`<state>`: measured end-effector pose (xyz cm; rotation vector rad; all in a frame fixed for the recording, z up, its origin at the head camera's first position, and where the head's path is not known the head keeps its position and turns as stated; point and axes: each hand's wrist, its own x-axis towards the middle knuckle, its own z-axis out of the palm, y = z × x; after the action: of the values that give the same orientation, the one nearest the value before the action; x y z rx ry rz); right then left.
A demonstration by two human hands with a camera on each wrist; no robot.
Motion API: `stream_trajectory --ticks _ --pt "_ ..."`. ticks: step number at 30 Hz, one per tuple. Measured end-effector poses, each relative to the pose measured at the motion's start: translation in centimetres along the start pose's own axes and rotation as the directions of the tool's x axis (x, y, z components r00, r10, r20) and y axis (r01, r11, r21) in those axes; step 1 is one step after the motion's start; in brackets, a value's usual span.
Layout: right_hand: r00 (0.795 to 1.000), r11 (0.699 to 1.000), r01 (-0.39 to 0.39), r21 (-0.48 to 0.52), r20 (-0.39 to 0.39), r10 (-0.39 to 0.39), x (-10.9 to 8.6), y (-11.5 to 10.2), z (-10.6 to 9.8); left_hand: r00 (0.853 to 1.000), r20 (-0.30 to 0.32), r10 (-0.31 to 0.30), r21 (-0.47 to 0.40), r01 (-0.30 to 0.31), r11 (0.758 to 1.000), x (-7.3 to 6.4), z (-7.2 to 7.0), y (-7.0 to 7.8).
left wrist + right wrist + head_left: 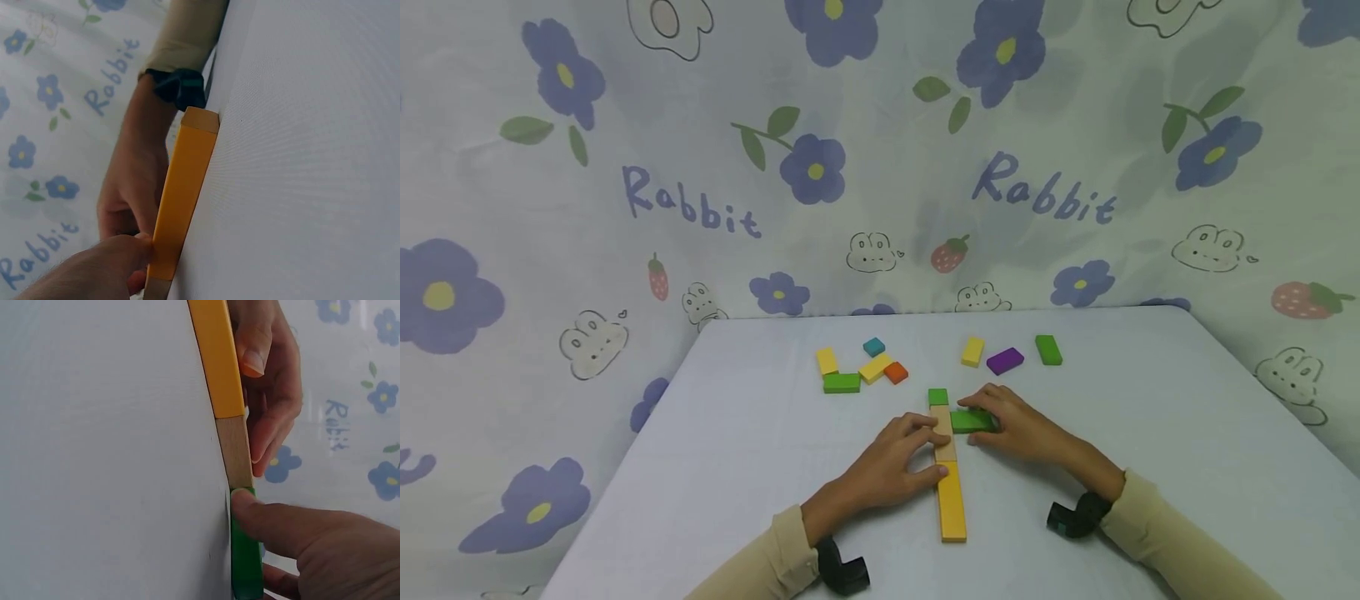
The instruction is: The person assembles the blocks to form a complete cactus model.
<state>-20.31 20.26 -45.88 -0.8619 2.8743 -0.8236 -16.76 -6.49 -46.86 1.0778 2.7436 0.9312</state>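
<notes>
Against the wood block seemingly steadied by the loose left hand, a green block is pinched by the right hand.

Person in long beige sleeves: left sleeve and right sleeve plain, softly creased, ending in loose cuffs at wrists. Small black camera beside each cuff — left camera bent like elbow pipe, right camera curved, block-ended, tinged dark teal in left wrist view. Left hand, right hand — both bare, ungloved.
</notes>
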Motion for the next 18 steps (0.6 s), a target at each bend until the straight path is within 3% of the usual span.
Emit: stream_trajectory --ticks 8,15,18 --pt "0.998 0.999 0.032 0.001 -0.053 -0.032 -0.2 -0.2 -1.9 1.0 0.01 0.006 -0.006 -0.005 1.0 0.2 0.0 0.2" --pt "0.985 0.991 0.125 0.038 -0.125 -0.119 -0.2 0.3 -3.9 1.0 0.005 0.003 -0.001 -0.003 1.0 -0.1 0.1 0.2" --pt "0.989 0.994 0.095 0.048 -0.12 -0.088 0.1 0.7 -5.0 1.0 -0.007 0.008 -0.002 -0.008 1.0 -0.1 0.0 0.1"
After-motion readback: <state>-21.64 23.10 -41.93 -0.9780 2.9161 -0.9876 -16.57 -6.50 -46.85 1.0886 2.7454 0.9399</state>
